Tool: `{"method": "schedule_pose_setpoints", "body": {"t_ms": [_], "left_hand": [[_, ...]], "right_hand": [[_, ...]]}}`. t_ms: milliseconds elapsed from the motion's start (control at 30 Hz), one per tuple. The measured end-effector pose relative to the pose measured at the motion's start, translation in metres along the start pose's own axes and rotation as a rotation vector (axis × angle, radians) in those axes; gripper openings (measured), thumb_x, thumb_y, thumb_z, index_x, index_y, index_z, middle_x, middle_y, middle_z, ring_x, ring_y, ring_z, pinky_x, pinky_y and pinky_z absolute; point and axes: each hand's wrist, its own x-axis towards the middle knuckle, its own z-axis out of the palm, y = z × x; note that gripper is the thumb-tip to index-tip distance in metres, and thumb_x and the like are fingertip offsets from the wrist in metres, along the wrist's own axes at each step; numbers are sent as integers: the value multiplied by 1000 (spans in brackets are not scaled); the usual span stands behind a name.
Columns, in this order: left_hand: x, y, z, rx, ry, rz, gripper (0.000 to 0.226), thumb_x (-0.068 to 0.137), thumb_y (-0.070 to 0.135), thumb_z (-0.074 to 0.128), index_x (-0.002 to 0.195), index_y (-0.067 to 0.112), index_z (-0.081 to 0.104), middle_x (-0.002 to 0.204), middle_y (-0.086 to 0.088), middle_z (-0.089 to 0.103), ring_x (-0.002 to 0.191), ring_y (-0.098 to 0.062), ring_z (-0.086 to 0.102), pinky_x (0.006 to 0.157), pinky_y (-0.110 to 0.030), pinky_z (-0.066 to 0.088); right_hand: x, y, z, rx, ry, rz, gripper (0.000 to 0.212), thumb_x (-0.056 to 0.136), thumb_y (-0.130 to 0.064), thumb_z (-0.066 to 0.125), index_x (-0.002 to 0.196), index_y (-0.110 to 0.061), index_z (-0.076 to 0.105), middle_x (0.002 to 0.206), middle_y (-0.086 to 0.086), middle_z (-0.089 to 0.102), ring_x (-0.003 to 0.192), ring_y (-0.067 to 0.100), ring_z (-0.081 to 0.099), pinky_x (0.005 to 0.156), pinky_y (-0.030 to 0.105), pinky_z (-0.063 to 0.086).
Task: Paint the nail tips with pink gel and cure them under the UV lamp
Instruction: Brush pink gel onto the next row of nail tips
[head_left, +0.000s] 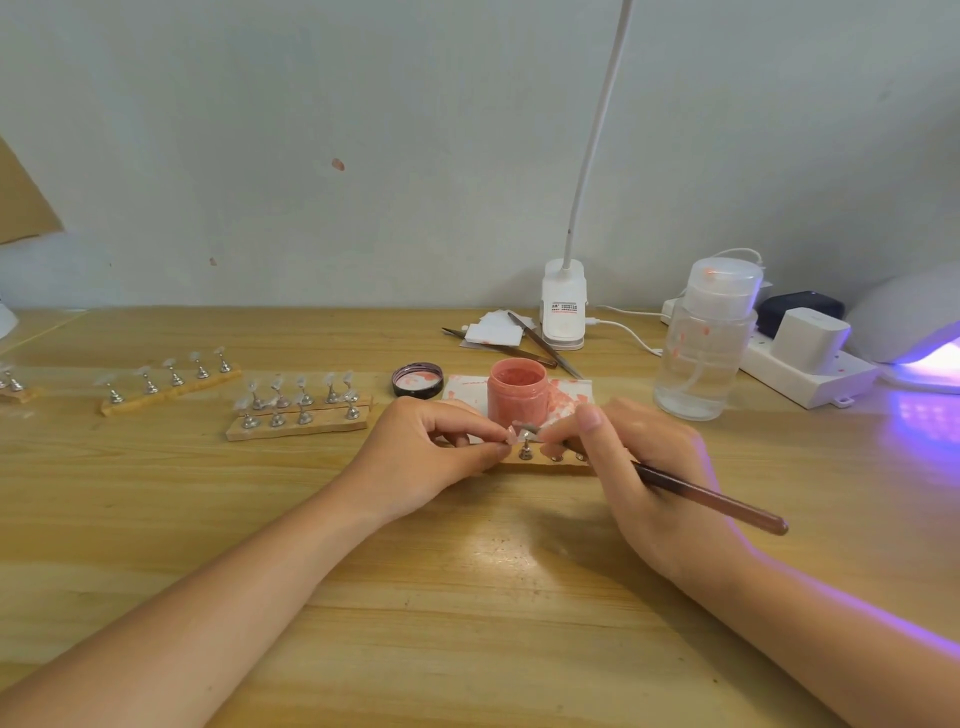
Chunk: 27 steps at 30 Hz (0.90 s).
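Far left: a wooden strip (171, 387) carries five metal stands with clear nail tips. Just right of it, a second wooden block (301, 423) holds two rows of stands, tips also unpainted. A black jar lid (417, 380) lies upturned beside the open pink gel jar (518, 391), which stands on a stained paper sheet (569, 392). In front of the jar, the left hand (426, 457) pinches a pink-coated nail tip (511, 435) between thumb and fingertips, at a metal stand (526, 448) on a third wooden strip (545, 462). The right hand (644, 467) grips a brush (711, 501), fingers curled round its shaft, bristle end hidden near the stand. Further right stands a clear pump bottle (704, 343). At the far right edge, the UV lamp (914, 322) glows violet
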Motion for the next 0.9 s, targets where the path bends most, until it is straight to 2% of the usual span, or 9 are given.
{"method": "schedule_pose_setpoints", "body": {"t_ms": [167,300,367,467,533,667,733,833,900], "left_hand": [[-1,1,0,-14,3,-14,15,74,1,72,75,16,74,74,1,67,59,-8,45,53,-10,34],[-1,1,0,-5,2,-24,15,73,1,72,76,16,75,67,7,64,53,-1,41,51,-10,33],[0,0,0,-6,3,-28,16,73,1,73,75,17,75,66,9,65,53,-3,39,51,-11,32],[-1,0,0,-10,5,-39,18,73,2,73,73,20,75,67,11,68,53,-3,38,50,-11,32],[-1,0,-1,-7,11,-43,18,73,3,73,73,21,75,66,12,67,52,-1,39,50,-11,32],[-1,0,0,5,11,-49,18,73,3,73,73,20,75,75,-1,71,55,-6,40,50,-12,32],[-1,1,-1,5,13,-56,17,73,4,74,73,20,75,78,-4,72,57,-10,41,51,-14,33],[-1,1,0,24,12,-60,17,73,6,74,73,24,74,81,-17,69,61,-17,42,55,-23,33],[-1,2,0,23,8,-62,18,73,6,74,73,24,74,83,-19,69,63,-20,43,57,-24,32]], "right_hand": [[-1,0,1,40,13,-7,50,91,-39,35,67,-17,72,60,-11,65,63,6,59,67,32,44],[1,-1,2,-30,-12,-12,46,91,-40,35,75,-19,73,66,-18,62,68,9,59,65,34,45],[0,0,2,-30,-32,-4,48,91,-43,35,72,-20,73,65,-14,65,68,7,59,68,33,44],[-2,0,0,21,6,-38,55,93,-47,33,67,-17,72,61,-10,65,62,7,59,65,33,45],[-1,-1,0,-20,-1,-53,51,93,-43,34,72,-17,72,65,-10,66,65,12,59,62,37,46],[-1,1,1,-20,-29,-20,49,92,-43,35,71,-20,73,64,-11,66,65,7,60,68,33,44],[-2,1,1,7,2,-50,54,93,-46,33,68,-18,72,61,-11,65,63,7,60,66,33,44],[0,1,2,-60,-10,-68,46,93,-40,36,73,-20,72,66,-11,65,66,12,59,64,35,43],[0,2,2,-49,-26,-50,46,92,-42,37,72,-20,72,64,-12,65,64,8,59,66,32,43]]}}
